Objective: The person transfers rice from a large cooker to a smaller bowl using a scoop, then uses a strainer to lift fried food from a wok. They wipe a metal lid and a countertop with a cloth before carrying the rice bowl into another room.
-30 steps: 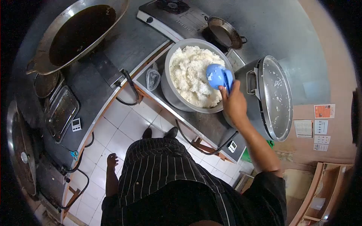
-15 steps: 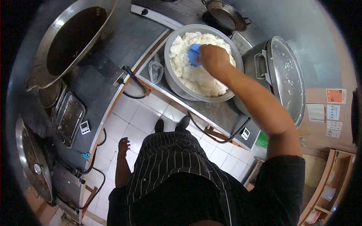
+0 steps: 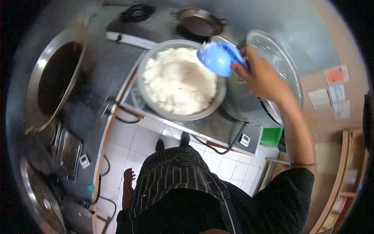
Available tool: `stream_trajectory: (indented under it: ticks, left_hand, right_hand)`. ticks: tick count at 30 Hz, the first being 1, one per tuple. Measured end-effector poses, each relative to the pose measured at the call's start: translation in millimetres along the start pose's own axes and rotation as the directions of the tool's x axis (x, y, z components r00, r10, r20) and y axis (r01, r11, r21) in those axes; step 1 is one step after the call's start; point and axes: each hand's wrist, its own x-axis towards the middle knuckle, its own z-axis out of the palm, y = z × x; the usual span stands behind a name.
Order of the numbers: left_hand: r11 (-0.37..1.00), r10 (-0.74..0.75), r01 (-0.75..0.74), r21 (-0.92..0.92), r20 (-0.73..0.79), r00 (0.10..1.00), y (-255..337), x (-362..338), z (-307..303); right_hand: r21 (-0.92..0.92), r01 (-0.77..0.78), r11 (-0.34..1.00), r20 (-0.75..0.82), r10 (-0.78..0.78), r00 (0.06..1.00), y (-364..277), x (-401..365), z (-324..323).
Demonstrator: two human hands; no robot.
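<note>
Gripped in the right hand [image 3: 265, 76], with fingers closed around its handle, a blue scoop [image 3: 218, 60]. Long axis running leftward from that hand, handle end at the fingers, rounded bowl pointing away from them, tilted, with white rice showing at its far edge. Held above the right rim of a wide, pale pot [image 3: 144, 87], directly left of the right hand. Much nearer to the right hand than to the left hand [image 3: 128, 175], down beside the apron, fingers loosely spread, with nothing visible in its grasp.

Inside the wide pot, ahead and to the right of the left hand, a large mass of white rice [image 3: 175, 85], blurred by motion. Just beyond that pot, ahead and to the left of the right hand, a small dark pan [image 3: 196, 23] with two handles; contents too blurred to tell. Beneath and beside the right hand, a tall metal pot [image 3: 241, 101], its inside hidden. Ahead and to the left of the left hand, a large wok [image 3: 33, 82] holding dark liquid.
</note>
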Motion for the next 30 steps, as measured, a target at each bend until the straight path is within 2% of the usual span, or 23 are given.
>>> stream_trajectory:
  ticks: [1,3,4,5,6,7,9,10,12,16,17,18,19,20,21,22,23,24,25,27,29,30]
  left_hand:
    - [1.0,0.008,-0.008,-0.003,0.031,0.999,7,-2,11]
    - [0.977,0.086,-0.093,0.191,0.044,0.995,9,19,18]
    - [0.976,0.12,-0.13,0.173,0.065,0.991,20,17,25]
    - [0.975,0.152,-0.162,0.154,0.079,0.985,31,12,30]
    - [0.983,0.122,-0.135,0.127,0.1,0.987,38,19,32]
    - [0.994,0.012,-0.015,0.107,0.024,1.0,52,20,44]
    - [0.988,0.022,-0.025,0.155,0.018,1.0,74,18,60]
    - [0.984,0.023,-0.026,0.174,0.015,1.0,86,11,71]
    - [0.974,0.113,-0.114,0.197,0.017,0.993,107,-5,99]
    - [0.954,0.126,-0.1,0.282,-0.073,0.989,134,-32,164]
    - [0.955,0.123,-0.095,0.282,-0.084,0.989,128,-26,169]
    - [0.979,0.098,-0.099,0.178,0.015,0.995,112,-11,165]
    - [0.993,0.085,-0.094,0.075,0.117,0.99,104,-5,161]
    - [0.97,0.108,-0.111,0.218,0.026,0.994,102,-16,180]
    - [0.97,0.115,-0.107,0.22,-0.026,0.993,106,-38,201]
    - [0.975,0.1,-0.092,0.202,-0.031,0.994,94,-38,204]
    - [0.981,0.089,-0.082,0.175,-0.034,0.995,81,-36,209]
    - [0.985,0.082,-0.076,0.153,-0.037,0.996,73,-39,218]
    - [0.982,0.026,-0.017,0.189,-0.043,0.999,66,-47,223]
    - [0.975,-0.043,0.056,0.214,-0.063,0.997,42,-55,222]
    - [0.997,0.011,-0.02,0.076,0.114,0.993,24,-62,210]
    - [0.965,0.041,-0.06,0.255,0.081,0.996,20,-66,206]
  right_hand:
    - [-0.016,-0.044,0.999,-0.013,0.044,0.999,18,-6,-15]
    - [0.215,-0.226,0.95,-0.064,0.244,0.968,64,-13,-43]
    - [-0.085,-0.085,0.993,-0.175,0.069,0.982,102,-18,-50]
    - [-0.088,-0.11,0.99,-0.185,0.092,0.978,137,-22,-52]
    - [-0.242,-0.157,0.957,-0.119,0.132,0.984,170,-26,-50]
    - [-0.387,-0.187,0.903,-0.056,0.18,0.982,203,-29,-43]
    - [-0.417,-0.276,0.866,0.0,0.304,0.953,263,-38,-12]
    - [-0.406,-0.29,0.867,0.001,0.318,0.948,288,-40,1]
    - [-0.396,-0.404,0.825,0.158,0.494,0.855,332,-43,28]
    - [-0.314,-0.457,0.832,0.1,0.508,0.856,379,-27,66]
    - [-0.37,-0.304,0.878,0.307,0.424,0.852,370,-15,62]
    - [-0.387,-0.134,0.912,0.511,0.333,0.792,365,-6,59]
    - [-0.375,-0.131,0.918,0.523,0.327,0.787,365,2,57]
    - [-0.393,0.062,0.918,0.675,0.241,0.698,368,12,55]
    - [-0.369,0.259,0.892,0.807,0.169,0.566,373,20,56]
    - [-0.413,0.184,0.892,0.867,0.324,0.378,380,24,61]
    - [-0.41,0.198,0.89,0.873,0.32,0.368,377,18,63]
    - [-0.239,-0.122,0.963,0.901,0.267,0.341,368,7,63]
    - [-0.044,-0.431,0.901,0.923,0.202,0.329,358,-6,64]
    - [0.026,-0.531,0.847,0.942,0.156,0.296,324,-26,75]
    - [0.067,-0.509,0.858,0.962,0.079,0.261,305,-17,72]
    - [0.109,-0.495,0.862,0.972,0.012,0.236,300,-17,72]
